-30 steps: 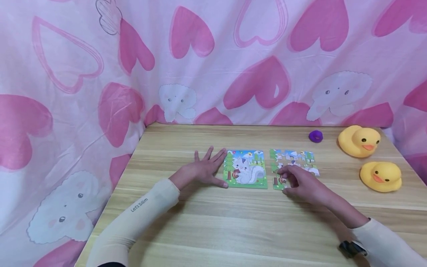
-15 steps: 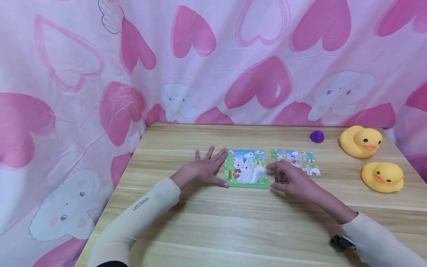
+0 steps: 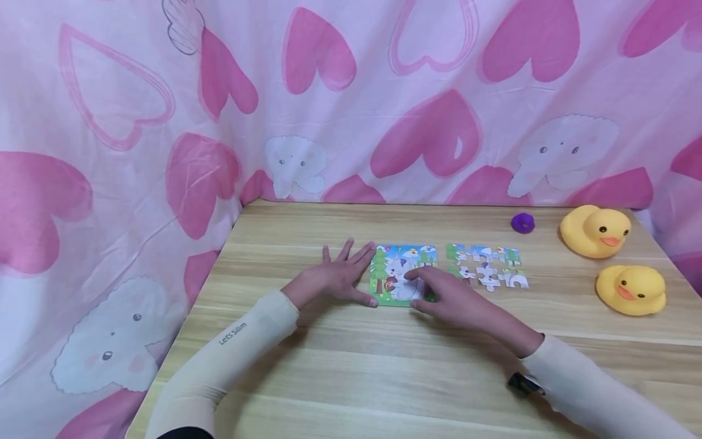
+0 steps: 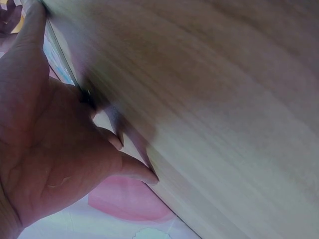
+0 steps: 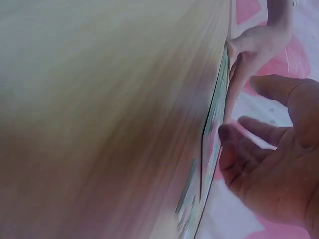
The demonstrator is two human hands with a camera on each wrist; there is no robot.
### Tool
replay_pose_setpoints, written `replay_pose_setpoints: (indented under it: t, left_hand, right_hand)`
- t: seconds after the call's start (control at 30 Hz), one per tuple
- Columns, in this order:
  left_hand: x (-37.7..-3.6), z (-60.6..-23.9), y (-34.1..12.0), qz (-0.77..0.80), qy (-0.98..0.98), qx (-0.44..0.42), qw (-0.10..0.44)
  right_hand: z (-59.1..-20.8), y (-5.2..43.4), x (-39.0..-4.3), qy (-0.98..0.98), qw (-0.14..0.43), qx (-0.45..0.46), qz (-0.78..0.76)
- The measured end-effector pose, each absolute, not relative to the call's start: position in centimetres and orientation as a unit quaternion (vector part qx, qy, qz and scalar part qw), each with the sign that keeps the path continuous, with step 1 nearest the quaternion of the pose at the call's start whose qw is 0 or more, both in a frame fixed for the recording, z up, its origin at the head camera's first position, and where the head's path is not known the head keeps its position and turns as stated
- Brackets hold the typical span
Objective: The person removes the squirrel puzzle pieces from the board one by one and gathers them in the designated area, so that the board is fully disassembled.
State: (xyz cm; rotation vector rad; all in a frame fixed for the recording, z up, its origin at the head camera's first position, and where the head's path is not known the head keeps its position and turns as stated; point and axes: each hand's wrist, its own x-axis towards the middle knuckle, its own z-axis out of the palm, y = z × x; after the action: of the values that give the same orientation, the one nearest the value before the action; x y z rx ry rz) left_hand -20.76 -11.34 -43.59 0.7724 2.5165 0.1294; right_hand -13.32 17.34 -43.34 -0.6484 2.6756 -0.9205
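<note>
- Head view: the left hand (image 3: 333, 279) is laid flat, fingers spread, against the left edge of the puzzle board (image 3: 404, 275); the right hand (image 3: 457, 300) is lowered over the board's near right, fingers loosely extended; a held piece cannot be told. Loose puzzle pieces (image 3: 487, 268) lie just right.
- Left wrist view: straight fingers (image 4: 130, 164) are pressed on the table (image 4: 224, 99).
- Right wrist view: blurred, the board's edge (image 5: 212, 129) is seen beside relaxed fingers (image 5: 249, 144); the board is best kept braced.
</note>
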Motion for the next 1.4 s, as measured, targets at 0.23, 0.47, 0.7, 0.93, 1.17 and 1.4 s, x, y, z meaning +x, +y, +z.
replay_pose_setpoints:
  t: [0.23, 0.47, 0.7, 0.93, 1.17, 1.4]
  left_hand:
    - [-20.7, -43.5, -11.3, 0.053, 0.923, 0.284, 0.253]
    - [-20.7, -43.5, -11.4, 0.051, 0.925, 0.282, 0.251]
    - [-20.8, -43.7, -11.4, 0.046, 0.928, 0.276, 0.247]
    - [-20.8, -43.6, -11.2, 0.041, 0.928, 0.276, 0.247]
    - [-20.8, -43.5, -11.3, 0.048, 0.927, 0.278, 0.249]
    - [-20.7, -43.6, -11.4, 0.047, 0.925, 0.284, 0.246]
  right_hand:
    - [-43.5, 16.3, -13.5, 0.931, 0.101, -0.223, -0.272]
    - [-43.9, 15.9, -13.8, 0.932, 0.079, -0.227, -0.272]
    - [-44.0, 15.9, -14.5, 0.927, 0.086, -0.238, -0.278]
    - [-43.7, 16.1, -15.0, 0.924, 0.123, -0.225, -0.284]
    - [-43.5, 16.1, -15.3, 0.920, 0.149, -0.223, -0.286]
    - [-43.5, 15.8, -15.8, 0.915, 0.150, -0.230, -0.295]
